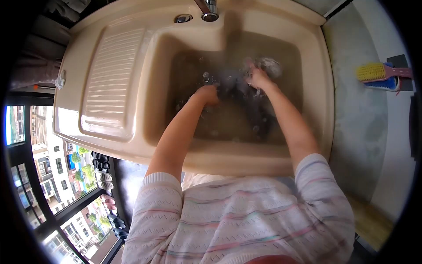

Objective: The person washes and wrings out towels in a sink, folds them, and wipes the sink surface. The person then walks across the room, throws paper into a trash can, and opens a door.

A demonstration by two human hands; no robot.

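Observation:
A dark cloth (259, 116) lies mostly under the cloudy water in the sink basin (151, 94). My left hand (207, 94) is curled at the cloth's left side, its fingertips sunk below the surface. To the right, my right hand (259, 78) is partly wet and closes on the upper part of the same cloth, with thumb and fingers bent around it. Between the hands the fabric is bunched and blurred by the water. Foam and bubbles (270, 67) float beside my right hand.
A metal faucet (210, 11) hangs over the basin's back edge, next to a round metal fitting (183, 18). The ribbed washboard (115, 79) is on the left. A yellow-bristled brush (371, 72) and a blue brush (387, 83) hang at right. Several shoes (103, 176) stand by the window.

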